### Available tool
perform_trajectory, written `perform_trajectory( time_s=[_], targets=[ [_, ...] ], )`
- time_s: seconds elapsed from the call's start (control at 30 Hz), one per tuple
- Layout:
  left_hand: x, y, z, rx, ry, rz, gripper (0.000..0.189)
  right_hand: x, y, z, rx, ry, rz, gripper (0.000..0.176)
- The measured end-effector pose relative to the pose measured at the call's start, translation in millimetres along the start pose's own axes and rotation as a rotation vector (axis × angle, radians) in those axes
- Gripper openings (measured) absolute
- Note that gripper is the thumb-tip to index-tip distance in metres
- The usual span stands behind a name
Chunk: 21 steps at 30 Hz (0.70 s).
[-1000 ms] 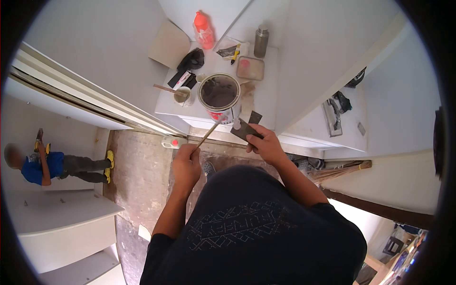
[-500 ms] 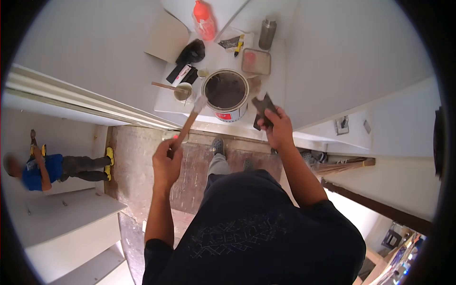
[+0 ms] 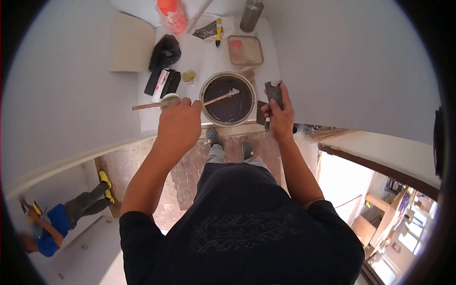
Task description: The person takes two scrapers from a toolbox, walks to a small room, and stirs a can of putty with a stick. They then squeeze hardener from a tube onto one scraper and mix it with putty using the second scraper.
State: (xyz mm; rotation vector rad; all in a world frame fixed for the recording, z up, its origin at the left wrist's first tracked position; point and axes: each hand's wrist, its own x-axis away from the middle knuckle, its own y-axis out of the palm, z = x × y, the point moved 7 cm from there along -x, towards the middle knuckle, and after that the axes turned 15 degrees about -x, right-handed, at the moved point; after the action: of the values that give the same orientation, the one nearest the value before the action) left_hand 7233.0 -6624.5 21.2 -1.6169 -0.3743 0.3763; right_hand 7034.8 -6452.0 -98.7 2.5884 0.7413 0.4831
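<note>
My left hand [image 3: 180,126] is closed around a wooden stirring stick [image 3: 217,99], its paste-coated tip over the open paint can [image 3: 205,115]. Dark grey material coats the can's inside. To the right of the can, my right hand [image 3: 281,116] grips a dark, flat scraper [image 3: 274,95] with a dab of light paste on its top end. A second dark flat piece [image 3: 261,113] juts from the same hand toward the can. Partly hidden behind my left hand is a small cup [image 3: 170,99], with another wooden stick [image 3: 149,107] across it.
On the white surface are a black plastic bag [image 3: 165,51], a small cup of yellowish stuff [image 3: 189,76], a yellow-handled brush [image 3: 219,32], a clear-lidded box [image 3: 245,50], a metal flask [image 3: 251,16] and a red bottle [image 3: 173,19]. A person in blue [image 3: 52,230] stands at left.
My left hand has moved forward, bringing the stick's tip from beside the can to over it. Light paste now shows on the right-hand scraper's end. The view has shifted.
</note>
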Motion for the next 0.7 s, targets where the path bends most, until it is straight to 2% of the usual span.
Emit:
perform_trajectory(
  time_s=[0.17,0.27,0.37,0.47,0.57,0.67,0.7],
  targets=[
    [-36.5,23.6,-2.1,0.013,0.153,-0.193,0.015,6.9,-7.5,18.6,0.008,0.03,0.175,0.036],
    [-50.0,32.0,6.3,-0.018,0.261,-0.152,0.015,11.0,-7.8,26.8,0.066,0.018,0.189,0.032],
    [-58.2,45.7,12.5,-0.037,0.344,-0.199,0.018,17.7,2.2,19.8,0.246,0.015,0.231,0.035],
    [-64.1,54.5,20.7,-0.079,0.44,-0.306,0.022,16.2,-4.8,29.0,0.312,0.033,0.162,0.04],
    [-71.7,49.6,31.5,-0.091,0.451,-0.387,0.024,14.3,-10.0,30.7,0.504,0.002,0.145,0.041],
    [-74.8,53.7,35.6,0.014,0.368,-0.212,0.017,15.9,0.1,28.1,0.284,0.062,0.139,0.042],
    [-75.9,58.4,37.7,-0.001,0.362,-0.242,0.018,14.6,0.7,28.5,0.287,0.068,0.116,0.043]
  ],
)
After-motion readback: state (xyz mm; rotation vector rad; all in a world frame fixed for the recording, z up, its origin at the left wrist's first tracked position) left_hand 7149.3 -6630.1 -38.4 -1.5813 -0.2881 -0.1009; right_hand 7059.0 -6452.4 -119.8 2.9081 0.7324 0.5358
